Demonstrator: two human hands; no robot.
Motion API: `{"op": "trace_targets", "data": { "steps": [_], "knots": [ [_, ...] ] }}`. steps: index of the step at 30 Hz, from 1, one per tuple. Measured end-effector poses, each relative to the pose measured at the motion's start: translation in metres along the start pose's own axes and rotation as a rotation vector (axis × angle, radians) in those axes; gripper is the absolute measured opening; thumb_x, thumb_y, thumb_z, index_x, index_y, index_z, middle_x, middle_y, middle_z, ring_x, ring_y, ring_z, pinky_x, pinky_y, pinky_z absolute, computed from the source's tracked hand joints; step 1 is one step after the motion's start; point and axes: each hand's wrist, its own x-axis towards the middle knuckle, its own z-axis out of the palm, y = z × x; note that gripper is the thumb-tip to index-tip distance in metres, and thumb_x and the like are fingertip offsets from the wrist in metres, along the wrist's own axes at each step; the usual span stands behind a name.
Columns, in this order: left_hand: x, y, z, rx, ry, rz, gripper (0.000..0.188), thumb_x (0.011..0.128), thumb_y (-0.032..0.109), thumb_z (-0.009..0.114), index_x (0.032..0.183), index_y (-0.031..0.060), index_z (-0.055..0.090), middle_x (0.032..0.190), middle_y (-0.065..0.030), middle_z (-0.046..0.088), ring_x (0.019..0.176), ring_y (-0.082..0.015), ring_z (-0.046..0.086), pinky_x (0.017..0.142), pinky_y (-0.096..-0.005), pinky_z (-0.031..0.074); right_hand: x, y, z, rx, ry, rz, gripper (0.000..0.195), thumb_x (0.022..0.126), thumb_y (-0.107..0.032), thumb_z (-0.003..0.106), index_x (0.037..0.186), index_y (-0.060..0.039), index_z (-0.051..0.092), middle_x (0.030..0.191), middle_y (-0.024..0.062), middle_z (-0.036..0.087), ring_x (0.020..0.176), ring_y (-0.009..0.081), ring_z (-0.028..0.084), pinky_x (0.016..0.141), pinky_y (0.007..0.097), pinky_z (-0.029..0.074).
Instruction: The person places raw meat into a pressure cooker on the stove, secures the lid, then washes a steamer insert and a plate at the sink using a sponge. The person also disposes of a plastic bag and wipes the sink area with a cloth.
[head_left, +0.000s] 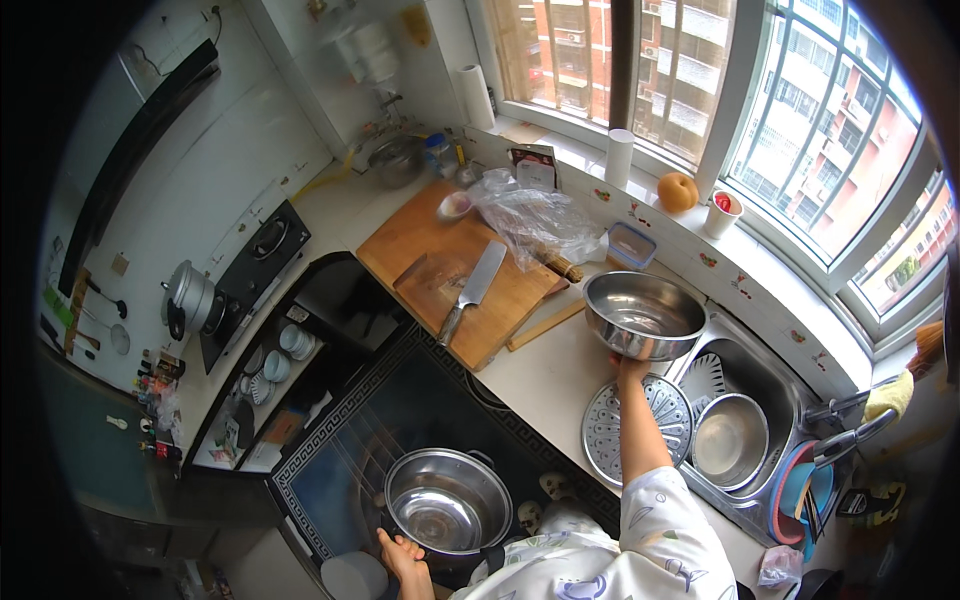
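My left hand (403, 553) grips the near side of a wide stainless steel pot (439, 517), where its side handle is hidden. The pot hangs over the floor in front of me, with nothing seen inside. With my arm stretched over the counter, my right hand (632, 369) holds the near side of a stainless steel basin (645, 307). My fingers are partly hidden beneath the basin. Under my right forearm lies a perforated metal steamer plate (600, 427) on the counter. Beside it, a smaller metal pot (729, 442) sits in the sink (784, 390).
A cleaver (480, 277) lies on a wooden cutting board (390, 232), its handle towards the counter's front edge. Plastic bags (544, 214) and a clear container (631, 246) are behind. A pressure cooker (191, 296) stands on the gas stove (255, 285). Plastic basins (780, 502) stand right of the sink.
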Motion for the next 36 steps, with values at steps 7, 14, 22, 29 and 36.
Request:
{"op": "trace_targets", "data": {
  "steps": [7,14,22,29,36],
  "knots": [
    [-0.018,0.006,0.011,0.004,-0.08,0.037,0.049,0.087,0.052,0.045,0.058,0.0146,0.035,0.045,0.0038,0.028,0.035,-0.0083,0.024,0.033,-0.0239,0.018,-0.026,-0.066,-0.028,-0.246,-0.093,-0.136,0.016,0.083,-0.008,0.057,0.094,0.004,0.053,0.071,0.0117,0.061,0.055,0.0167,0.06,0.049,0.0259,0.052],
    [-0.011,0.004,0.017,0.002,-0.076,0.067,0.048,0.088,0.051,0.045,0.058,0.0144,0.034,0.045,0.0038,0.026,0.035,-0.0082,0.023,0.032,-0.0239,0.018,-0.091,-0.229,-0.068,-0.203,-0.041,-0.001,0.015,0.078,-0.011,0.063,0.089,-0.0025,0.057,0.07,0.0069,0.059,0.053,0.018,0.057,0.044,0.0251,0.047],
    [-0.008,0.006,0.02,0.003,-0.095,0.149,0.048,0.088,0.049,0.048,0.059,0.0138,0.034,0.044,0.0042,0.025,0.033,-0.007,0.022,0.031,-0.0232,0.017,-0.09,-0.289,-0.104,0.601,-0.121,0.631,0.037,0.081,-0.027,0.061,0.097,0.0023,0.046,0.086,0.014,0.056,0.059,0.0121,0.055,0.047,0.0193,0.048],
    [-0.014,0.006,0.013,-0.003,-0.111,0.168,0.048,0.088,0.048,0.048,0.058,0.0146,0.033,0.043,0.0043,0.026,0.032,-0.0067,0.022,0.031,-0.0232,0.016,-0.088,-0.29,-0.11,0.546,-0.15,0.523,0.038,0.082,-0.029,0.06,0.097,0.0037,0.048,0.082,0.0115,0.057,0.058,0.0114,0.055,0.048,0.0186,0.049],
    [-0.032,0.008,0.011,-0.052,-0.152,0.113,0.045,0.088,0.046,0.049,0.06,0.0141,0.034,0.044,0.0052,0.025,0.032,-0.0058,0.023,0.031,-0.0221,0.017,-0.155,-0.249,-0.052,-0.66,-0.537,0.266,0.025,0.085,-0.022,0.056,0.088,0.0023,0.05,0.058,0.0088,0.054,0.038,0.0131,0.049,0.033,0.0236,0.04]
  ]
}}
